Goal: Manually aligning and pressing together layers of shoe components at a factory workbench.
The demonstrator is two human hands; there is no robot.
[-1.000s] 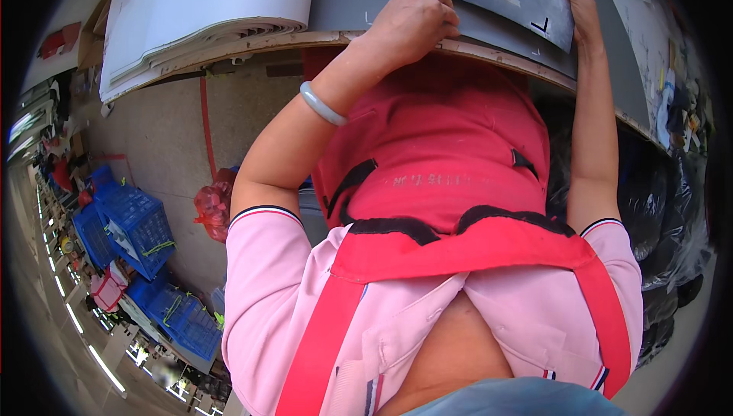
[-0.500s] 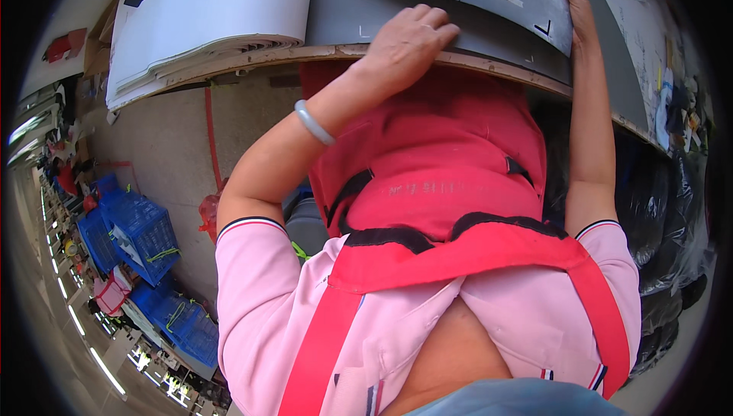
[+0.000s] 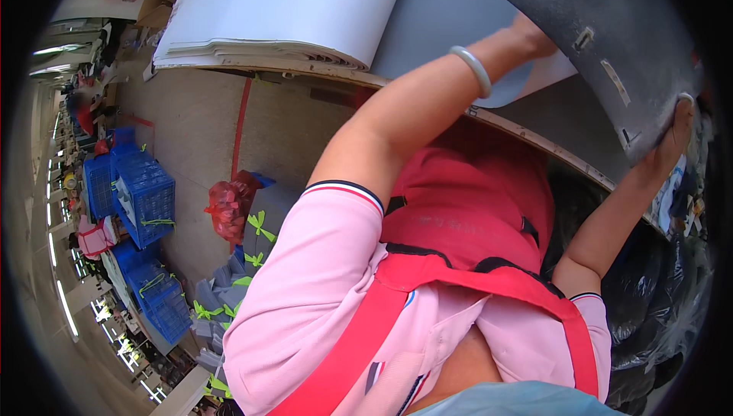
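My right hand (image 3: 673,132) grips the lower right edge of a dark grey template board (image 3: 603,42), its thumb on the upper face. The board is raised at a tilt and has small slots and corner-shaped cutouts. My left hand (image 3: 533,37) reaches in below the board's left edge, over a thin grey sheet (image 3: 450,23); its fingers are hidden by the board. Near the left wrist, which wears a pale bangle (image 3: 472,71), the sheet's edge curls up. Under it lies a darker grey sheet (image 3: 569,114) on the table.
A thick stack of large white sheets (image 3: 282,8), folded over, lies left on the wooden-edged table (image 3: 351,75). Blue crates (image 3: 145,198), a red plastic bag (image 3: 231,206) and grey bundles with yellow-green ties (image 3: 221,294) stand on the floor to the left. Plastic-wrapped dark bundles (image 3: 641,271) lie at right.
The board has been raised and tilted to the right with my right hand. My left hand has moved away from me and right, beneath it. The grey sheet's edge now curls up; the view has shifted.
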